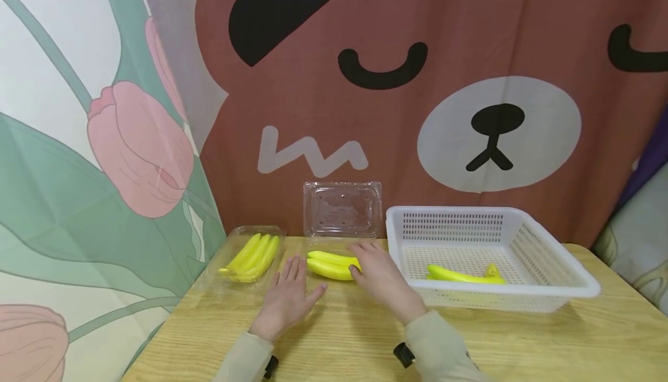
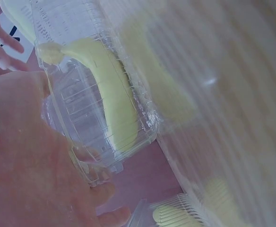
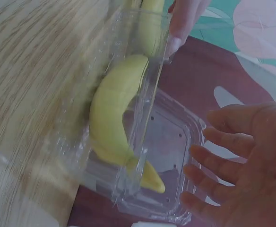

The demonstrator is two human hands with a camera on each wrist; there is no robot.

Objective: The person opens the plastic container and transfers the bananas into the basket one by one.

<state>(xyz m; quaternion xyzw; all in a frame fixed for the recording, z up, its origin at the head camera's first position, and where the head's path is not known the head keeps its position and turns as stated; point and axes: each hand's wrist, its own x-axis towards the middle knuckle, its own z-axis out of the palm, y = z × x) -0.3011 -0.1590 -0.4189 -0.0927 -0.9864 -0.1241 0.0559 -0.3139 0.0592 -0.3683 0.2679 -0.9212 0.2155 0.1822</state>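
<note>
In the head view, two yellow bananas [image 1: 331, 269] lie side by side in a clear plastic clamshell box, its lid [image 1: 342, 208] standing open behind them. My left hand [image 1: 284, 301] is at the box's left side with straight fingers. The left wrist view has that hand [image 2: 34, 156] right at the box's clear rim, beside a banana [image 2: 112, 94]. My right hand [image 1: 381, 277] reaches over the right end of the bananas and hides it. In the right wrist view this hand [image 3: 244, 161] has loosely extended fingers and holds nothing, with a banana [image 3: 112, 113] in the box beside it.
Another clear box [image 1: 214, 272] with several bananas [image 1: 253, 257] stands at the left. On the right is a white perforated basket [image 1: 522, 292] with bananas [image 1: 464, 277] inside. A bear-printed curtain [image 1: 292, 104] hangs behind the wooden table [image 1: 360, 341].
</note>
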